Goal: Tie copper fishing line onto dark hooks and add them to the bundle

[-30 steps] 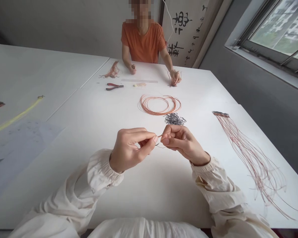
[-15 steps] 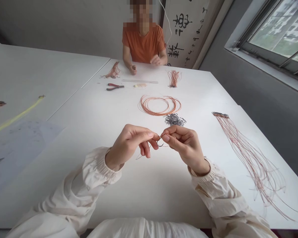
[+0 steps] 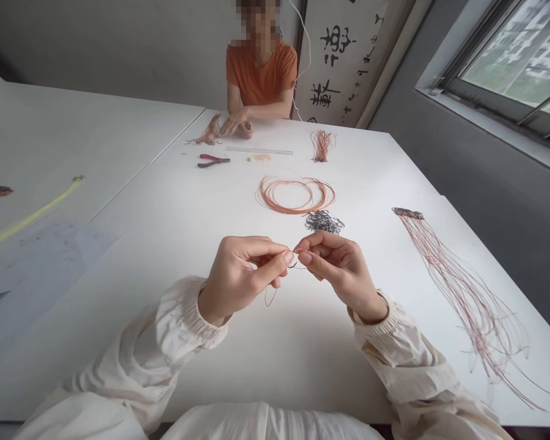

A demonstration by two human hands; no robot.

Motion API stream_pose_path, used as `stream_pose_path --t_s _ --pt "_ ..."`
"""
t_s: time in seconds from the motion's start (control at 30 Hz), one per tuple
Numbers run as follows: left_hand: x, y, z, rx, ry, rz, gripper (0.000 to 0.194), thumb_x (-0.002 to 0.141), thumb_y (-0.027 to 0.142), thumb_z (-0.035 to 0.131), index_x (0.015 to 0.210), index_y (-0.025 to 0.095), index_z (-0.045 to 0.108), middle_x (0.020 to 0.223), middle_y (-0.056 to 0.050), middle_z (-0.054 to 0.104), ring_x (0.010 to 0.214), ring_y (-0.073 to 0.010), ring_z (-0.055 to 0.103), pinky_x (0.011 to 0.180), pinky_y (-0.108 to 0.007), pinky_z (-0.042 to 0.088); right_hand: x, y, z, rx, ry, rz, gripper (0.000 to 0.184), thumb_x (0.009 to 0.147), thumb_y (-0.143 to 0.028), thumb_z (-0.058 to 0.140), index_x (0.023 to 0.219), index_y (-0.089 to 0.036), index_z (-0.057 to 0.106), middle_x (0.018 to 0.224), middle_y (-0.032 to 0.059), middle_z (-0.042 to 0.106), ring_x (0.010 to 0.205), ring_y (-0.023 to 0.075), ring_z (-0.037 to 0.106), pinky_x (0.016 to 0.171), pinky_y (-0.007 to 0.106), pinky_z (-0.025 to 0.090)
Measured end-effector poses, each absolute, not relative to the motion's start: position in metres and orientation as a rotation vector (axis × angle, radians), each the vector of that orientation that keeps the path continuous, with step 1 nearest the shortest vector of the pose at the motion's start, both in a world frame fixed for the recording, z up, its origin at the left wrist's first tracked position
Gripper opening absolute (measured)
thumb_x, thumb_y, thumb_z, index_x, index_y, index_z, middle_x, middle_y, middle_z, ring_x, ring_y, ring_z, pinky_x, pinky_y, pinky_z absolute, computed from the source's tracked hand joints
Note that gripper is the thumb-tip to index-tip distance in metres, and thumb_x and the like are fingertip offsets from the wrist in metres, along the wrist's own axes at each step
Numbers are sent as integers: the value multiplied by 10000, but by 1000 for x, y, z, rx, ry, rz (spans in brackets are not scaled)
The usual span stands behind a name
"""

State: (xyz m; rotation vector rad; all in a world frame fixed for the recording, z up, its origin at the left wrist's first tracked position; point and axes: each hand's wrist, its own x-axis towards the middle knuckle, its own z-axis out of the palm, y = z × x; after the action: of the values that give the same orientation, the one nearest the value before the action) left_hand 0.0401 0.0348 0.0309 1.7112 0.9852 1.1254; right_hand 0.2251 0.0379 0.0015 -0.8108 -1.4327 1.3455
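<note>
Over the table, my left hand (image 3: 245,272) is closed in a thumb-and-finger pinch on thin fishing line (image 3: 270,297), which hangs in a small loop below its fingers. Facing it, my right hand (image 3: 341,263) pinches the shank end of a dark fish hook (image 3: 294,265). The fingertips almost meet; the hook's bend shows just under them, while most of the shank and line between them is hidden. Right behind my right hand lies a heap of dark hooks (image 3: 323,222), and past it a coil of orange line (image 3: 263,198).
At right lies a long bundle of hooks with line (image 3: 433,256). Farther back are red-handled pliers (image 3: 211,161), a clear ruler (image 3: 259,151) and two more line bundles (image 3: 321,145) (image 3: 211,130). Paper (image 3: 50,269) and a yellow strand (image 3: 32,214) lie left. A person in orange (image 3: 262,73) sits opposite.
My left fingers have curled in and closed nearer the hook, covering more of it; the line loop now hangs lower. The person opposite has reached one hand across toward the bundle beside them.
</note>
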Motion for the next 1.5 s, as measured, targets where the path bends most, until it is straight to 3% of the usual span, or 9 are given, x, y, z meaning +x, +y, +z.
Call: stream_pose_path --t_s 0.17,0.33,0.47,0.6,0.83,1.1,1.2,1.33,1.5 --pt "37 39 24 1896 1014 1207 172 849 143 647 694 136 719 592 10 623 453 -65 561 459 -173 476 225 29 4 -952 -1631 984 45 890 -217 620 872 -182 642 681 6 583 591 121 494 553 265 415" --pt "35 42 18 2075 1049 1178 203 867 160 619 686 156 711 577 2 617 474 -82 533 478 -198 454 225 21 9 -992 -1894 547 109 896 -140 555 880 -203 642 679 8 592 574 126 467 617 290 433" --pt "36 43 17 2202 1012 1122 236 877 161 594 659 160 685 555 5 589 483 -87 523 478 -204 432 228 22 14 -930 -2003 424 139 901 -108 541 887 -195 649 653 -2 575 582 119 476 647 290 416" --pt "39 43 17 2270 939 1033 295 881 156 573 592 157 633 531 9 564 471 -85 501 452 -205 396 233 27 20 -925 -2028 526 107 887 -127 576 872 -187 665 649 -5 589 580 114 483 624 279 403" --pt "43 41 16 2255 820 956 257 861 120 580 620 152 662 510 13 569 460 -83 487 457 -207 397 243 41 23 -1041 -1881 1080 89 853 -195 624 798 -161 685 654 3 607 536 94 407 498 245 322" --pt "43 39 16 2214 733 997 255 871 121 574 637 152 669 529 3 604 471 -90 522 480 -209 440 247 59 16 -893 -1636 1594 151 796 -279 711 781 -134 671 692 27 619 629 126 510 593 272 399" --pt "43 39 17 2169 727 1060 214 876 130 584 702 160 704 526 6 616 471 -94 538 486 -208 459 246 65 7 -812 -1555 1684 124 792 -251 707 783 -135 664 684 14 609 596 101 476 552 247 354" --pt "41 38 19 2083 800 1138 197 877 133 602 715 152 712 545 11 615 451 -78 534 485 -197 470 244 64 3 -786 -1502 1703 114 807 -242 697 767 -148 646 604 -29 530 522 74 386 491 232 274" --pt "38 40 17 2061 963 1197 180 868 134 622 709 146 705 601 10 628 457 -65 540 483 -188 458 239 42 12 -953 -1705 1144 91 860 -234 646 802 -172 677 693 16 610 614 123 478 568 270 384"
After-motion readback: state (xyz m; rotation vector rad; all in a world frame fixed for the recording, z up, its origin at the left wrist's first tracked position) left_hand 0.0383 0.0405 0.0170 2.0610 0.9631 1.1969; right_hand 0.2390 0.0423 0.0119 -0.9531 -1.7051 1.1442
